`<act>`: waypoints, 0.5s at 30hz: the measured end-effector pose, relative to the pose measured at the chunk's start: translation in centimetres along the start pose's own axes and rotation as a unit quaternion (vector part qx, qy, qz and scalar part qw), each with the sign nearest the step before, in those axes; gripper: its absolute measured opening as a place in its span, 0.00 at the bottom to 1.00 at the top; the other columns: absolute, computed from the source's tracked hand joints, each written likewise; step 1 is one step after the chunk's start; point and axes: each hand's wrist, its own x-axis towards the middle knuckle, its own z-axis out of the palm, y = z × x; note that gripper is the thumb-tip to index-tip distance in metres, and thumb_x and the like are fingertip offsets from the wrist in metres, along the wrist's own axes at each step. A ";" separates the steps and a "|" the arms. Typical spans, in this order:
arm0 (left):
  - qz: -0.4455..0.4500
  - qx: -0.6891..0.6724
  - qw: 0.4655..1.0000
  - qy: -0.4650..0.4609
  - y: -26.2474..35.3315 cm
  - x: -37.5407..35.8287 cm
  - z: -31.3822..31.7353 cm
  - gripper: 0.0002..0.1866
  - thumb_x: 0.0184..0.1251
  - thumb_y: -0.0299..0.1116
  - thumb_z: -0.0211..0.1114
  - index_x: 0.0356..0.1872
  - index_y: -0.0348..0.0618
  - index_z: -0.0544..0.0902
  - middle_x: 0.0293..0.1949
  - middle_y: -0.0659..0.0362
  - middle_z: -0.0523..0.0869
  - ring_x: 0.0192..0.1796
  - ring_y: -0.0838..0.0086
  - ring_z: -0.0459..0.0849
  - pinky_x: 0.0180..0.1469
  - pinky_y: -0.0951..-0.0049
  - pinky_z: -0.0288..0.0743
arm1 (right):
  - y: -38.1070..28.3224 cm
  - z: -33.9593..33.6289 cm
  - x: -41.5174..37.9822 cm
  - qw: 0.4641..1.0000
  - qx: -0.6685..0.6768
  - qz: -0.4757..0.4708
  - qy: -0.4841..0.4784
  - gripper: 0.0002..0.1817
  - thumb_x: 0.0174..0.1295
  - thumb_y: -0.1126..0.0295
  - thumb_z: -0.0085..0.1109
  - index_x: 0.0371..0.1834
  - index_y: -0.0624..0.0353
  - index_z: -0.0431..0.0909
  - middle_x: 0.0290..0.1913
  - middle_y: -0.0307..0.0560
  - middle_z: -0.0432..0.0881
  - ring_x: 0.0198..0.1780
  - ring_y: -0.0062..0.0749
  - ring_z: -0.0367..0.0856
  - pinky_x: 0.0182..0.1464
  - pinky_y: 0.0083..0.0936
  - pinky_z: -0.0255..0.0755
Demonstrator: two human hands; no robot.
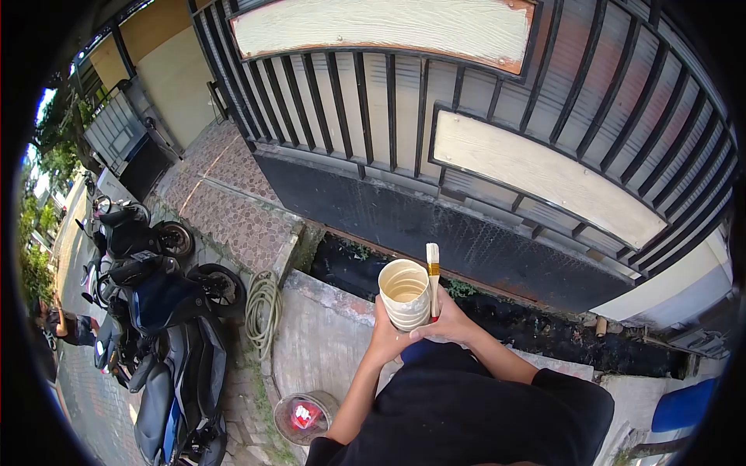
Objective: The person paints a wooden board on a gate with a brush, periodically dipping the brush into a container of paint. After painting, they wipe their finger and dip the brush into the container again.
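Note:
My left hand (383, 332) is wrapped around the side of a ridged, cream-coloured plastic cup (405, 312), which has cream paint inside. Beside the cup, my right hand (453, 325) grips a paintbrush (434, 281) that stands upright, bristles up, with a gold-coloured ferrule and a pale handle. The fingers of my right hand also reach the lower part of the cup, near my left hand. In front of me rises a black metal gate with cream wood-grain boards: an upper board (381, 29) with brownish edges and a lower board (544, 177).
A dark drainage ditch (536, 330) runs between me and the gate. Parked motorcycles (175, 380) stand at the left, near a coiled hose (264, 314). A bucket (284, 423) with something red and white inside sits by my left arm. A person (74, 326) is at far left.

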 end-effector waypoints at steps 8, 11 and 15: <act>-0.037 0.047 0.989 -0.132 2.0 9.3 -4.2 0.58 0.54 0.23 0.82 0.80 0.39 0.48 0.74 0.45 0.66 0.80 0.60 0.67 0.81 0.57 0.65 | 0.3 -1.7 8.4 0.996 -0.012 -0.030 0.084 0.67 0.43 0.69 0.95 0.82 0.63 0.53 0.75 0.51 0.72 0.78 0.36 0.71 0.81 0.40 0.65; -0.060 0.065 0.983 -0.163 2.5 12.6 -5.0 0.55 0.58 0.19 0.78 0.79 0.40 0.46 0.74 0.46 0.67 0.80 0.61 0.68 0.80 0.58 0.67 | 0.6 -2.8 11.1 0.992 -0.036 -0.028 0.114 0.68 0.42 0.67 0.96 0.82 0.64 0.53 0.74 0.51 0.73 0.76 0.37 0.73 0.80 0.39 0.67; -0.084 0.057 0.972 -0.214 1.3 17.3 -6.4 0.54 0.60 0.20 0.77 0.79 0.41 0.46 0.74 0.46 0.67 0.79 0.62 0.68 0.78 0.58 0.70 | 0.3 -4.4 14.5 0.989 -0.020 -0.050 0.139 0.65 0.44 0.68 0.94 0.82 0.63 0.53 0.70 0.48 0.74 0.73 0.33 0.75 0.76 0.36 0.69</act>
